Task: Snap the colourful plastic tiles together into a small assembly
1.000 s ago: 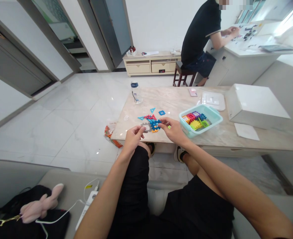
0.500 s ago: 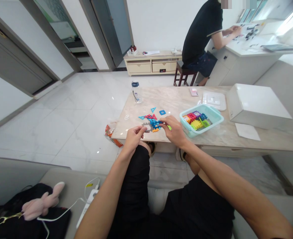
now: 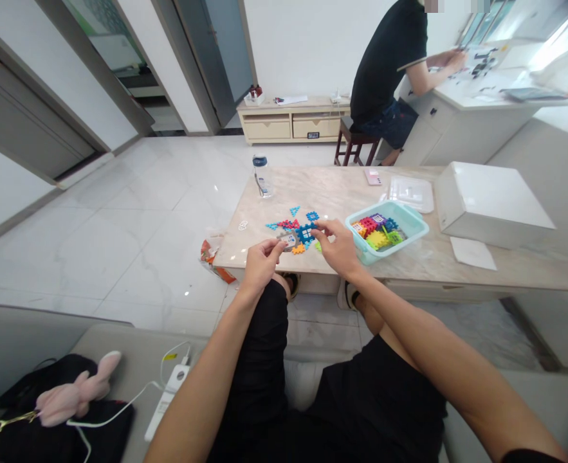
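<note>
Head view, frame centre: the right hand (image 3: 338, 246) has lifted the blue interlocking plastic tile cluster (image 3: 305, 234) slightly off the marble table (image 3: 341, 193) since half a second ago — both pinch-grips closed, left hand (image 3: 260, 262) on its grey tile (image 3: 289, 240) — assembly ongoing.

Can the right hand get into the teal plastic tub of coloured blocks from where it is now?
Probably yes: the right hand sits just beside the teal plastic tub, which is open-topped, its lid off, with nothing between them.
</note>
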{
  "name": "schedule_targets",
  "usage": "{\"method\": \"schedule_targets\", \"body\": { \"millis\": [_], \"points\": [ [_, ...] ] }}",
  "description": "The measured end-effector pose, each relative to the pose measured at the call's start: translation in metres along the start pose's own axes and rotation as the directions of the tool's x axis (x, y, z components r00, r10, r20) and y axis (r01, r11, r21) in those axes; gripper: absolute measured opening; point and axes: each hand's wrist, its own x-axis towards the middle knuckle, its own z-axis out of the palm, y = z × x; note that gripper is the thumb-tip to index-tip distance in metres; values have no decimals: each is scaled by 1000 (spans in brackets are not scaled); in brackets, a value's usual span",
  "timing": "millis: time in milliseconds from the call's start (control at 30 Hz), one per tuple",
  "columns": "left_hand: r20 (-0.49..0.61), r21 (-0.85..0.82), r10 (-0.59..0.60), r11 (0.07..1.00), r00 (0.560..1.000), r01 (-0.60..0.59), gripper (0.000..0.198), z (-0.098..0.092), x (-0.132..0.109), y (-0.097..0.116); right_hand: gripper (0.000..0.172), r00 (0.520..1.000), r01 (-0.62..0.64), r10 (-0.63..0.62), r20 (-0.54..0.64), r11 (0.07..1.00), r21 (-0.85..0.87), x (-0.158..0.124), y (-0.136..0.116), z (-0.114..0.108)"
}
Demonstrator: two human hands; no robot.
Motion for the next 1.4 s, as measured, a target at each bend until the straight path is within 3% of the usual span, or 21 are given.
{"method": "schedule_targets", "body": {
  "millis": [67, 167, 267, 333, 400, 533, 767, 1000, 1267, 1400],
  "points": [
    [-27, -8, 16, 1000, 1000, -17, 40, 1, 1, -3, 35, 985, -156, 160, -66, 986, 62, 8, 14, 1],
    [-86, -25, 21, 999, 996, -23, 40, -3, 0, -6, 51, 919, -322, 360, -161, 921, 219, 22, 36, -5],
    [-123, -18, 15, 1000, 992, -18, 41, -9, -2, -7, 58, 896, -422, 445, -12, 857, 295, 25, 40, -13],
    [-111, 7, 15, 1000, 994, -15, 41, -12, -2, -7, 55, 913, -408, 386, 132, 867, 288, 19, 30, -14],
    [-70, 35, 14, 999, 997, -12, 40, -13, -1, -6, 48, 935, -318, 257, 244, 911, 263, 11, 14, -12],
    [38, 54, 4, 999, 999, -6, 38, -8, 1, -6, 32, 930, -111, 43, 364, 979, 169, 2, -11, -6],
    [172, 137, 41, 988, 984, -65, 36, -2, 1, -9, 16, 945, 94, -92, 314, 996, 10, 4, -6, 0],
    [247, 106, 37, 992, 968, -65, 42, 0, -1, -8, 14, 936, 139, -138, 324, 990, 20, 1, -10, 0],
    [231, 108, 29, 993, 972, -55, 37, 0, -2, -7, 14, 944, 173, -165, 284, 985, -2, -5, -2, 10],
    [169, 112, 22, 993, 985, -42, 38, -2, -3, -4, 28, 907, 281, -233, 351, 955, -93, -7, -3, 7]
  ]
}}
